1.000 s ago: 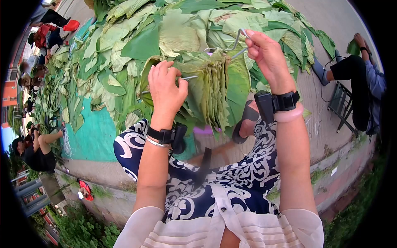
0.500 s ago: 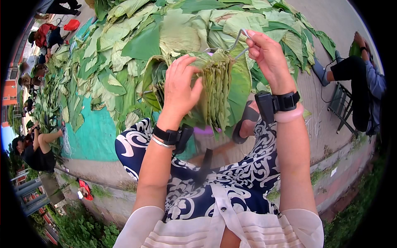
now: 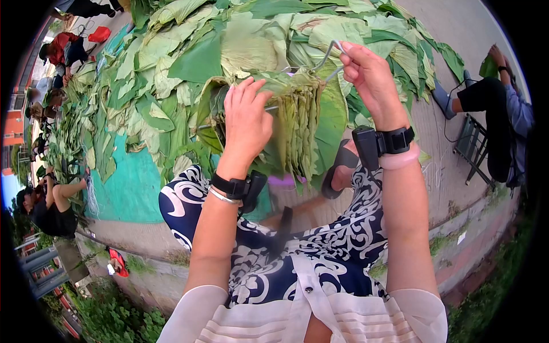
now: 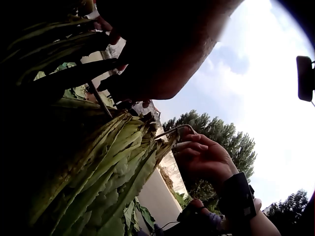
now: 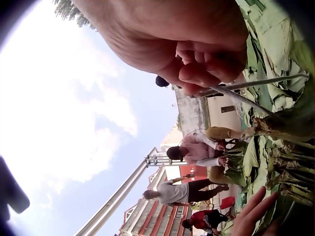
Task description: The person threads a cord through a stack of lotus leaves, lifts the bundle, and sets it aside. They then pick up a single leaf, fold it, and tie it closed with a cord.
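My right hand (image 3: 369, 77) pinches the bent end of a thin metal rod (image 3: 328, 56) between thumb and fingers. A thick stack of folded, yellowish-green leaves (image 3: 300, 126) hangs on the rod in front of me. Bare metal shows just right of my left hand (image 3: 249, 123), whose fingers reach over the left part of the stack. In the right wrist view the fingers of that hand (image 5: 258, 209) look fairly straight beside the leaf edges. The left wrist view has the hand dark, its fingertips among leaves, with the stack (image 4: 108, 172) below.
A large heap of broad green leaves (image 3: 251, 48) spreads ahead, partly over a teal sheet (image 3: 126, 188). To the right, a seated person (image 3: 492, 108) holds a leaf by a dark stool (image 3: 472, 146). Other people (image 3: 57, 51) sit along the left. A low kerb runs behind me.
My left hand moved right, onto the stack, and then shifted slightly back left, baring a piece of rod again. The right hand keeps its hold on the rod end.
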The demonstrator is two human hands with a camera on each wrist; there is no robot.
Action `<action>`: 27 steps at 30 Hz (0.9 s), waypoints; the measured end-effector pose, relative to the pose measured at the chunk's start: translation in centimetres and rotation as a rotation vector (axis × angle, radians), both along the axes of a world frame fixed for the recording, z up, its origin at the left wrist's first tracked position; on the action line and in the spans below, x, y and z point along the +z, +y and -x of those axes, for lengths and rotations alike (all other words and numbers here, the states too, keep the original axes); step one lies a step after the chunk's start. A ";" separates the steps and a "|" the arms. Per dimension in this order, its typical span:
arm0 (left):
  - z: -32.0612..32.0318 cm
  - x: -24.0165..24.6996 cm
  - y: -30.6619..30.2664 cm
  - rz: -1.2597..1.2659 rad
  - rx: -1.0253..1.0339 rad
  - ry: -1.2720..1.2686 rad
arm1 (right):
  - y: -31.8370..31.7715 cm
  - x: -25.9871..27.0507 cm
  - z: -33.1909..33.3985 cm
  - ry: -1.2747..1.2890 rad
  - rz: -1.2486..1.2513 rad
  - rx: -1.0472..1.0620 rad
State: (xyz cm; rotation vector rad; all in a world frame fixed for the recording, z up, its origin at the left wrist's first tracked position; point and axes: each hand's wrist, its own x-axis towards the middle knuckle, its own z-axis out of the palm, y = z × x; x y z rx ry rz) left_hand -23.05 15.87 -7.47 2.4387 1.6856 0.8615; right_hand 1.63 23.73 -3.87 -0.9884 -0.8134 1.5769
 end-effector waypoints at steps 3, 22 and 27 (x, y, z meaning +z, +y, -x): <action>-0.6 0.1 -0.1 0.020 -0.019 -0.026 | 0.1 0.1 0.0 -0.002 0.003 -0.004; 1.4 -0.3 0.3 -0.047 0.190 -0.066 | 0.3 -0.4 -0.3 0.009 -0.006 0.001; 0.2 -0.3 0.4 -0.032 0.043 -0.064 | 0.2 -0.3 -0.1 -0.010 0.002 0.000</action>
